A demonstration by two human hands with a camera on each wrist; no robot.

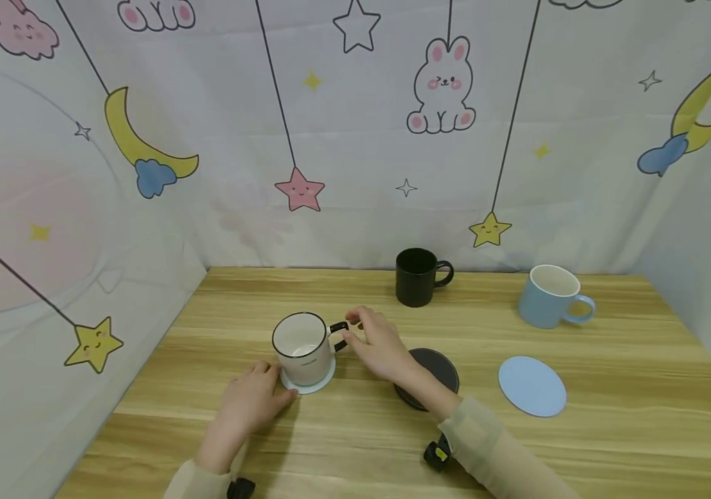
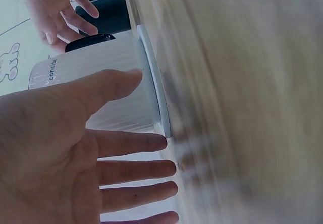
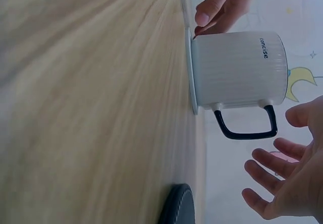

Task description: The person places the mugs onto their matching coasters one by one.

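A white mug (image 1: 301,344) with a black rim and black handle (image 3: 247,128) stands on a pale round coaster (image 1: 313,388) on the wooden table (image 1: 611,436). My left hand (image 1: 257,398) lies flat beside the coaster's near left edge with straight fingers, and its fingertips (image 3: 204,17) touch the coaster rim (image 3: 191,72). In the left wrist view the thumb (image 2: 108,85) lies along the mug (image 2: 116,57) wall. My right hand (image 1: 375,343) hovers just right of the handle with its fingers (image 3: 267,171) spread, a small gap away from it.
A black mug (image 1: 418,277) stands at the back centre and a blue mug (image 1: 549,296) at the back right. A black coaster (image 1: 439,364) lies partly under my right forearm. A blue coaster (image 1: 531,386) lies to its right. Printed cloth walls enclose the table.
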